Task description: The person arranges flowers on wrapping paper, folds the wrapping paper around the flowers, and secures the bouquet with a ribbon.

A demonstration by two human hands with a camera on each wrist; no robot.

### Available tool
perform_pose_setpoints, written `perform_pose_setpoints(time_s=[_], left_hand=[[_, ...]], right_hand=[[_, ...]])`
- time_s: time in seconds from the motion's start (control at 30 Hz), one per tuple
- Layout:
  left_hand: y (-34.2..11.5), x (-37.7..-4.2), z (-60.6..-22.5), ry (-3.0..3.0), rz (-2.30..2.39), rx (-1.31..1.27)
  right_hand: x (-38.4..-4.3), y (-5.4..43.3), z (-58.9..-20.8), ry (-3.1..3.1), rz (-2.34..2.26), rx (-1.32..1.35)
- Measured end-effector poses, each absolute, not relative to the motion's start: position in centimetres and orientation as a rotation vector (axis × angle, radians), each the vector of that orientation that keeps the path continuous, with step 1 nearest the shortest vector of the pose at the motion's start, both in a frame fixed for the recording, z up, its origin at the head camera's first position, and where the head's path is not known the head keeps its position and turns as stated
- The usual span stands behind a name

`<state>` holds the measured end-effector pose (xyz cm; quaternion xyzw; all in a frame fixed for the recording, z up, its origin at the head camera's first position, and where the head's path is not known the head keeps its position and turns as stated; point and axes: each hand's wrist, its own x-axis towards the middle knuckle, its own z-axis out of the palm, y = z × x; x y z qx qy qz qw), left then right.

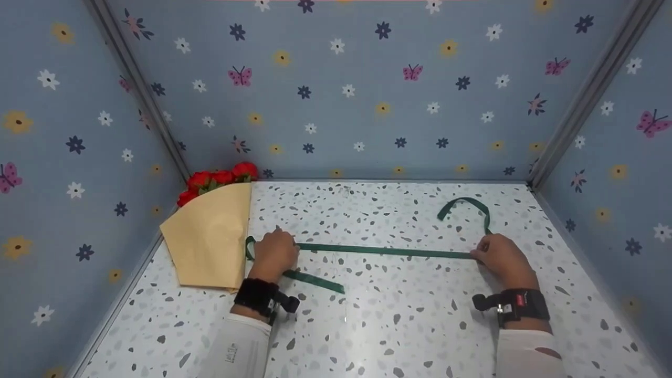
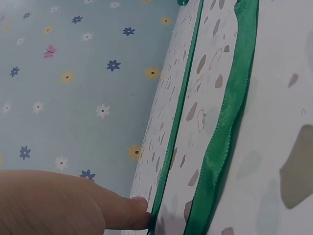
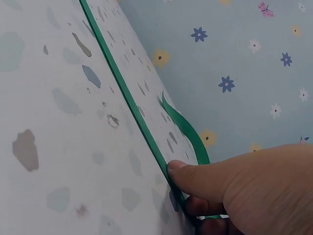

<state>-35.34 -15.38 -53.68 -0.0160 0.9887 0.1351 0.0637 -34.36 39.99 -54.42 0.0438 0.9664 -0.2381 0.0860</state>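
Note:
A green ribbon [image 1: 383, 251] runs straight and taut across the table between the two hands. At its left part my left hand [image 1: 275, 253] pinches it, thumb against the strip in the left wrist view. A loop shows left of that hand, and a loose tail [image 1: 317, 282] lies to the right below it. My right hand [image 1: 501, 256] pinches the ribbon at the right, between thumb [image 3: 188, 174] and curled fingers. From there the other free end [image 1: 472, 202] curves up and back to the left.
Close to the left hand, a bouquet of red flowers [image 1: 223, 177] in tan wrapping paper [image 1: 212, 239] lies at the back left. Flower-patterned blue panels [image 1: 362, 142] wall the speckled white table [image 1: 399, 325] at the back and both sides.

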Motion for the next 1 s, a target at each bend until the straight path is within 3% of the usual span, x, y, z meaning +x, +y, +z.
perform_pose_setpoints(time_s=[0.43, 0.77, 1.0], left_hand=[[-17.2, -35.9, -52.5, 3.013, 0.526, -0.004], [-23.8, -35.9, -52.6, 3.012, 0.69, -0.593], [-25.6, -35.9, -54.2, 2.888, 0.726, -0.684]], right_hand=[[-34.4, 39.9, -53.9, 2.825, -0.728, 0.205], [-34.4, 39.2, -53.0, 2.801, -0.759, 0.249], [-34.0, 39.1, -53.4, 2.824, -0.762, 0.195]])
